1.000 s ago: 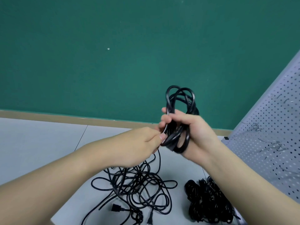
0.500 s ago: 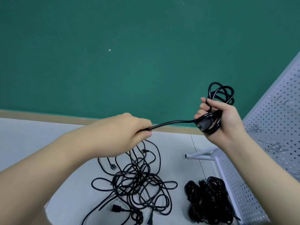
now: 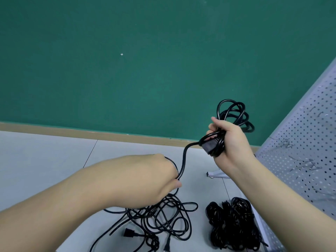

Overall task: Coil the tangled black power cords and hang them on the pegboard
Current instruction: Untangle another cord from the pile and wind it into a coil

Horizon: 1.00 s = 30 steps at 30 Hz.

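Coil (image 3: pixel 234 115) clamped in right hand (image 3: pixel 229 142); left hand (image 3: pixel 154 179) fingers pinch cord tail (image 3: pixel 183 160) below, ready for wrapping.

Right hand (image 3: pixel 229 142) gripping coiled cord (image 3: pixel 234 113), left hand (image 3: pixel 154 177) pinching its tail — tangled cords (image 3: pixel 163 219) on floor, pegboard (image 3: pixel 309 160) right.

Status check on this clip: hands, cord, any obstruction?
Right hand grips coiled black power cord. Left hand pinches its tail. Tangled black cords on floor below; nothing hung.
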Motion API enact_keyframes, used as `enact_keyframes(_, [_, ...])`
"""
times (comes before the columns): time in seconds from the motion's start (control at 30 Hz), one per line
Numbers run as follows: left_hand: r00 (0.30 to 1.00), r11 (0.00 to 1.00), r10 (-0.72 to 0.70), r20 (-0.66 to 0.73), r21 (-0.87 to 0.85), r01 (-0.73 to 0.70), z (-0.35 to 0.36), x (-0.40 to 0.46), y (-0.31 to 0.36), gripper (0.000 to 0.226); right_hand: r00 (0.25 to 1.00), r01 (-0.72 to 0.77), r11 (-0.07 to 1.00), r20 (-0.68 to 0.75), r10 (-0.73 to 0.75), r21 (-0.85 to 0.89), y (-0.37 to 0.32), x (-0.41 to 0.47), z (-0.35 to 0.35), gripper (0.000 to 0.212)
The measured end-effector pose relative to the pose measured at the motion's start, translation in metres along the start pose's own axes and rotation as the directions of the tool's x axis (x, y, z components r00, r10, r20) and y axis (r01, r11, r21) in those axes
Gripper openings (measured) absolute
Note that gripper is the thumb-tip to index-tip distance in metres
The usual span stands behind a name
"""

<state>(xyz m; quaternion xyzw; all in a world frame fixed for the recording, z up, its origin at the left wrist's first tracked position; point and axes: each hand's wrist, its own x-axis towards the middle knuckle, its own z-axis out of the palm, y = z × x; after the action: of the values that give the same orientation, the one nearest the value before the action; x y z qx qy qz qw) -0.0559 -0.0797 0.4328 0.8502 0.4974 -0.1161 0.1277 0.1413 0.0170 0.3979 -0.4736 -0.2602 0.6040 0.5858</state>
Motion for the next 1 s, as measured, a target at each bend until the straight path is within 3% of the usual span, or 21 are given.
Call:
enact_keyframes(0.1, [0.997,0.992,0.017,-0.075,0.127,-0.008,0.007,0.007,0.006,0.046,0.98,0.197,0.957,0.029,-0.195,-0.213,0.01,-0.004,0.006,0.023])
enact_keyframes(0.2, [0.98,0.981,0.083,-0.178,0.187,-0.049,0.007,0.012,0.003,0.042,0.927,0.369,0.821,0.236,-0.292,-0.435,0.024,-0.005,0.01,0.019])
enact_keyframes(0.3, [0.954,0.992,0.129,-0.27,0.039,-0.122,0.0,0.01,-0.009,0.037,0.911,0.351,0.801,0.373,-0.174,-0.485,0.033,-0.012,0.016,0.018])
enact_keyframes(0.43, [0.957,0.915,0.114,-0.266,-0.346,-0.205,-0.013,0.006,-0.029,0.022,0.859,0.295,0.803,0.511,0.014,-0.518,0.038,-0.019,0.02,0.048])
enact_keyframes(0.5, [0.941,0.877,0.121,-0.316,-0.411,-0.25,-0.013,0.009,-0.037,0.02,0.851,0.239,0.814,0.518,0.087,-0.529,0.038,-0.023,0.022,0.053])
enact_keyframes(0.57, [0.916,0.858,0.093,-0.391,-0.435,-0.273,-0.01,0.013,-0.043,0.022,0.845,0.177,0.827,0.513,0.149,-0.534,0.037,-0.028,0.023,0.043])
enact_keyframes(0.7, [0.852,0.876,-0.14,-0.505,-0.465,-0.131,-0.003,0.023,-0.051,0.051,0.782,0.088,0.818,0.548,0.296,-0.568,0.043,-0.033,0.027,0.059])
enact_keyframes(0.83, [0.732,0.896,-0.325,-0.599,-0.442,0.037,-0.001,0.028,-0.046,0.061,0.685,-0.062,0.814,0.568,0.456,-0.578,0.045,-0.032,0.026,0.102])
enact_keyframes(0.87, [0.725,0.898,-0.336,-0.602,-0.438,0.053,-0.002,0.029,-0.045,0.063,0.656,-0.073,0.807,0.581,0.482,-0.587,0.043,-0.031,0.023,0.094])
enact_keyframes(0.93, [0.732,0.906,-0.311,-0.607,-0.421,0.037,-0.001,0.029,-0.045,0.073,0.594,-0.059,0.769,0.597,0.539,-0.636,0.038,-0.033,0.02,0.058])
enact_keyframes(1.0, [0.757,0.921,-0.245,-0.606,-0.389,-0.013,-0.001,0.029,-0.048,0.072,0.533,-0.116,0.721,0.569,0.626,-0.683,0.038,-0.036,0.019,0.045])
